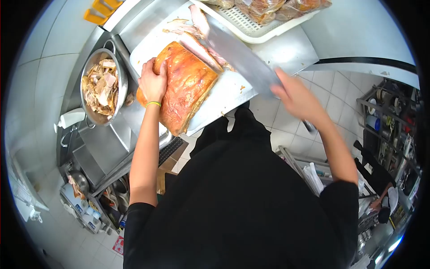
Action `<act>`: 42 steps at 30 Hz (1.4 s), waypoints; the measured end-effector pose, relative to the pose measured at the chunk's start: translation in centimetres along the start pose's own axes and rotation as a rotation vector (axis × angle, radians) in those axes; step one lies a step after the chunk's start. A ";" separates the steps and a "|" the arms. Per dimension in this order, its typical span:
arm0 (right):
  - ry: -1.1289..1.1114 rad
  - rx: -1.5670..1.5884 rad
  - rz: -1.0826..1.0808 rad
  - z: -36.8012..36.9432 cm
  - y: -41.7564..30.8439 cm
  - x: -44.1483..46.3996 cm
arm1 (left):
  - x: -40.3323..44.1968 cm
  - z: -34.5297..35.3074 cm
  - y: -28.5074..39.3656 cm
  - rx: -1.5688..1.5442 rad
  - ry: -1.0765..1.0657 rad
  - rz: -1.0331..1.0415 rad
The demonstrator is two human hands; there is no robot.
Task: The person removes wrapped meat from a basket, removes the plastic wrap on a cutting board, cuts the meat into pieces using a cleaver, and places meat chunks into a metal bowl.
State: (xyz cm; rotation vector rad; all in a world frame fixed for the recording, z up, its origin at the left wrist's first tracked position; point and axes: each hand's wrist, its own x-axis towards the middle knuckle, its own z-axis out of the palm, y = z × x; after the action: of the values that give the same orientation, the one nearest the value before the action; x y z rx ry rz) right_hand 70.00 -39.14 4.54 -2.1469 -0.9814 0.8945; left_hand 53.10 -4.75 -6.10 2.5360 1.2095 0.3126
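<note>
A large slab of browned meat lies on a white cutting board. My left hand rests on its upper left part, thumb apart from the fingers, pressing on the surface. In my right hand, which is blurred by motion, is the handle of a wide knife. The blade reaches up and left over the board, near the slab's cut edge. Cut slices lie beside that edge, and a paler piece sits near the blade's far end.
A metal bowl of meat pieces stands left of the board, by a steel sink. Behind the board, a white basket holds wrapped meat. Orange holders are at the top left. Another person is at the far right near shelves.
</note>
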 end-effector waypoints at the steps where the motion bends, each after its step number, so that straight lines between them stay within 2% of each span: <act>1: 0.048 -0.015 -0.091 1.0 2.6 -2.8 | 0.1 0.0 -0.2 -0.040 -0.015 -0.002; 3: -0.137 0.038 0.031 2.3 4.9 -7.2 | 0.2 -0.4 -0.8 -0.147 -0.017 0.012; 4: -0.150 0.039 0.023 3.2 4.8 -8.0 | 0.4 -0.9 -1.6 -0.288 -0.060 -0.046; 6: -0.315 0.063 0.285 4.8 4.4 -9.4 | 0.7 -0.4 -6.0 -0.448 -0.054 -0.089; 7: -0.322 0.062 0.282 5.8 4.2 -9.2 | 0.3 -1.2 -7.6 -0.444 -0.126 -0.116; 8: -0.217 0.082 0.182 6.9 3.6 -8.3 | -0.6 -2.0 -8.2 -0.466 -0.211 -0.199; 9: -0.110 0.103 0.080 7.9 2.7 -7.2 | -1.6 -1.8 -9.1 -0.494 -0.154 -0.186; 10: -0.103 0.103 0.069 8.4 1.5 -6.2 | -2.6 -1.6 -9.8 -0.523 -0.098 -0.168; 11: -0.105 0.136 0.141 8.5 0.0 -4.8 | -3.7 -2.4 -9.3 -0.506 -0.025 -0.161; 13: -0.109 0.166 0.210 9.4 -1.2 -2.0 | -6.4 -2.9 -10.7 -0.542 -0.016 -0.209; 14: -0.051 0.064 0.082 10.3 -0.6 0.5 | -8.0 -2.4 -12.1 -0.599 0.018 -0.240; 15: 0.004 -0.040 -0.051 10.5 -0.6 2.4 | -9.6 -2.6 -12.9 -0.750 -0.049 -0.402; 16: 0.003 -0.052 -0.076 10.1 -1.5 3.6 | -10.7 -2.9 -13.3 -0.900 -0.115 -0.566; 18: 0.014 -0.126 -0.082 9.1 -4.2 5.4 | -11.1 -4.0 -12.3 -0.877 -0.048 -0.446; 20: 0.010 -0.160 -0.125 8.1 -6.8 6.0 | -8.2 -2.9 -11.5 -0.633 0.268 -0.075; 21: 0.030 -0.162 -0.095 7.4 -8.8 6.2 | -6.5 -3.6 -9.4 -0.521 0.334 -0.025; 23: 0.013 -0.207 -0.045 7.0 -10.7 7.6 | -2.4 -3.8 -7.2 -0.189 0.378 0.270; 24: 0.010 -0.234 -0.052 6.8 -12.0 8.3 | -1.1 -3.3 -6.3 -0.131 0.365 0.302; 25: -0.055 -0.217 0.020 6.5 -13.8 8.6 | -0.5 -2.1 -6.3 -0.096 0.275 0.224; 26: -0.119 -0.202 0.096 6.3 -15.0 9.0 | -0.6 -2.0 -6.1 -0.119 0.281 0.215; 27: -0.090 -0.222 0.020 6.9 -14.6 9.7 | -0.5 -2.0 -5.9 -0.105 0.183 0.149; 28: -0.090 -0.241 0.031 7.2 -14.4 10.1 | -0.5 -1.9 -5.7 -0.089 0.077 0.088; 32: -0.110 -0.306 0.061 8.0 -16.1 10.4 | -0.9 -2.1 -4.3 0.054 0.064 0.043; 34: -0.115 -0.342 0.094 8.1 -17.2 10.4 | -1.0 -1.8 -4.9 -0.023 0.041 0.060; 36: -0.130 -0.381 0.096 8.0 -17.8 10.7 | -0.9 -1.6 -6.4 -0.278 0.211 0.147; 37: -0.127 -0.391 0.106 7.9 -17.9 10.9 | -0.9 -2.0 -7.4 -0.568 0.274 0.139; 38: -0.114 -0.411 0.077 7.9 -17.8 10.8 | -1.1 -3.0 -8.6 -0.630 0.343 0.158; 40: -0.108 -0.424 0.072 8.2 -17.8 10.5 | -2.0 -0.3 -9.9 -0.833 0.489 0.062; 41: -0.130 -0.433 0.105 8.0 -18.4 10.4 | -2.6 -0.1 -9.8 -0.805 0.301 0.019; 42: -0.145 -0.446 0.131 7.8 -18.8 10.7 | -2.2 0.0 -9.6 -0.813 0.295 0.019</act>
State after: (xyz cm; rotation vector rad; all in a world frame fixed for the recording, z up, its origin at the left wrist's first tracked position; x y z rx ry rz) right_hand 61.88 -18.46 10.53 -2.5720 -1.2146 0.9752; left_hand 44.93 -0.78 -9.82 1.8240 0.8860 0.9824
